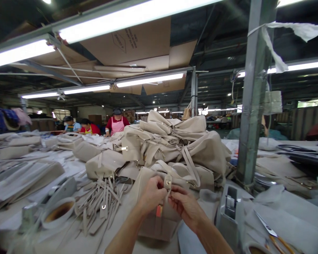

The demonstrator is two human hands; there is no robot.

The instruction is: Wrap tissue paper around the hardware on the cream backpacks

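Observation:
My left hand (151, 195) and my right hand (184, 204) meet over a beige handbag (159, 218) that lies on the table in front of me. Both hands pinch the bag's small strap tab with a gold metal clasp (168, 182), the left from the left side, the right from below. An orange tag (159, 210) hangs under my left hand. Behind the bag rises a tall pile of beige handbags (172, 148).
A bundle of loose beige straps (100, 201) lies left of the bag, beside a white bowl of brown glue (58, 211). A grey tape dispenser (229, 208) and scissors (267, 229) sit to the right. A metal post (251, 106) stands behind. Several people work at the far end.

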